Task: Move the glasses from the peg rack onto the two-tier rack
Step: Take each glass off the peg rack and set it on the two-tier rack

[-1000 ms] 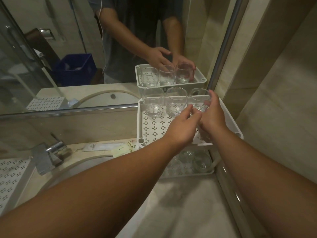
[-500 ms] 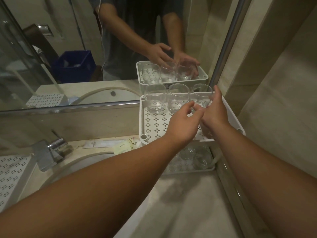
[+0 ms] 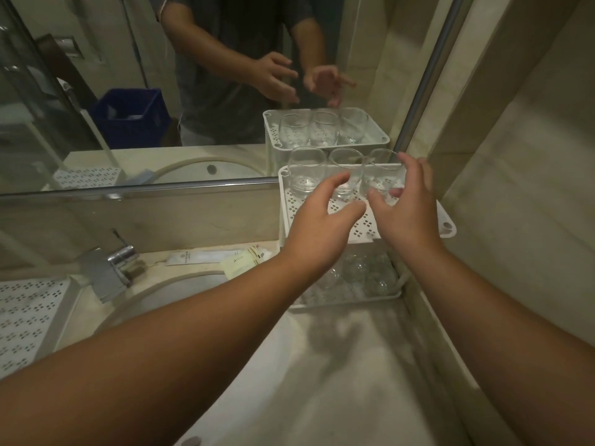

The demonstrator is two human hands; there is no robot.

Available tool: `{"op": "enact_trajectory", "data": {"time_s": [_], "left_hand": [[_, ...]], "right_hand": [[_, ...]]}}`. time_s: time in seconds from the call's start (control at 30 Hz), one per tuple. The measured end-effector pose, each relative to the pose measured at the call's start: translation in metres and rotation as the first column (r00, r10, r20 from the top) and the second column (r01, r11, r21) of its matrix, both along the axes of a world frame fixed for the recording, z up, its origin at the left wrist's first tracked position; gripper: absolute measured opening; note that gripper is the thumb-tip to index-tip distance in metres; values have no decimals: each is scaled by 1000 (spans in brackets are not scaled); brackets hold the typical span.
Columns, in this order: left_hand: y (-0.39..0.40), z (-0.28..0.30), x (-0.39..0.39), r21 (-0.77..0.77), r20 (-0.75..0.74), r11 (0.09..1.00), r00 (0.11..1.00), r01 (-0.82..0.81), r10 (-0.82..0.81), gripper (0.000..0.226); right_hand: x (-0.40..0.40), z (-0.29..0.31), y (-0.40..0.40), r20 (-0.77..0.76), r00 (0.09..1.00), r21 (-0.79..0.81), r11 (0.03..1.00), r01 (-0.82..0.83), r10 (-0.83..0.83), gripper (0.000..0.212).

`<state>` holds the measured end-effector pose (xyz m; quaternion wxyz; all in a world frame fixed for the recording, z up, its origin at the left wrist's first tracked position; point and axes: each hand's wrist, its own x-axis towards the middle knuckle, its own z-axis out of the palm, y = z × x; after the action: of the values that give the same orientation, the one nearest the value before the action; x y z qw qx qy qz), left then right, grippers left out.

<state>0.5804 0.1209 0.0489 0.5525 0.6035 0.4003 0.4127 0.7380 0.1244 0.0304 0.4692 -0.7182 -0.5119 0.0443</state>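
Three glasses stand upright in a row along the back edge of the two-tier rack's (image 3: 415, 231) upper shelf, hard against the mirror (image 3: 135, 91), which leaves the front of the perforated shelf bare for more. The right hand (image 3: 407, 214) has its fingers (image 3: 410, 169) spread wide beside the right-hand glass (image 3: 381, 175): the thumb sits just in front of it and the other fingers curve round its outer side. They look loose around it rather than gripping; whether any fingertip touches the glass I cannot tell. The left hand (image 3: 322, 226) hovers just short of the middle glass (image 3: 346, 175), its fingers (image 3: 335, 183) open and curled, holding nothing. The left-hand glass (image 3: 306, 172) stands clear beyond the left fingertips.

Under both wrists, the lower shelf (image 3: 347, 302) holds more glasses, dim and hard to count. To my eye both tiers are well stocked, so the job seems far along. No pegs show anywhere; the perforated white tray (image 3: 25, 317) far to the left of the left arm may belong to the peg rack, though I cannot say.

Left of the hands, on the surface (image 3: 338, 381), lie a tap (image 3: 109, 268), the sink's rim (image 3: 161, 288) and a couple of paper sachets (image 3: 225, 257). Closely packed rims and the mirror behind leave the fingers little room; a careless knuckle could tip a neighbour.
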Motion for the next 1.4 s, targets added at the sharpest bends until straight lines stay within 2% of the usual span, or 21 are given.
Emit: {"op": "enact_trajectory", "data": {"time_s": [0.13,0.2,0.3,0.5,0.6,0.77,0.93,1.2,1.3,1.4], "left_hand": [[-16,-6,-39,50,-15,998,999,32,-31,58],[-23,-10,-56,27,-6,999,999,34,-34,47],[-34,-17,-78,-45,16,998,999,46,-45,29],[-51,-44,-102,-80,-32,994,996,75,-78,22],[-55,-58,-104,-64,-134,994,986,94,-102,19],[-61,-80,-91,-48,-279,986,946,161,-168,21],[-58,-99,-60,-39,-393,980,899,195,-194,27],[-44,-132,-2,-46,-509,993,853,105,-114,41],[-37,-140,14,-45,-541,996,837,73,-86,43],[-33,-148,28,-44,-566,998,823,40,-58,43]], "right_hand": [[-30,-5,-28,33,999,3,1000,-15,15,68],[-46,-9,-41,65,998,21,1000,-12,10,66],[-69,-18,-58,90,996,36,999,25,-28,52],[-88,-46,-90,93,990,-107,988,112,-103,33],[-86,-62,-104,127,987,-221,967,125,-99,35],[-70,-91,-117,172,985,-474,875,97,-16,43],[-43,-105,-107,235,968,-580,812,66,89,52],[16,-120,-58,325,905,-709,704,41,275,62],[33,-131,-41,395,837,-776,624,85,378,68],[46,-139,-26,414,825,-811,567,143,385,69]]}}
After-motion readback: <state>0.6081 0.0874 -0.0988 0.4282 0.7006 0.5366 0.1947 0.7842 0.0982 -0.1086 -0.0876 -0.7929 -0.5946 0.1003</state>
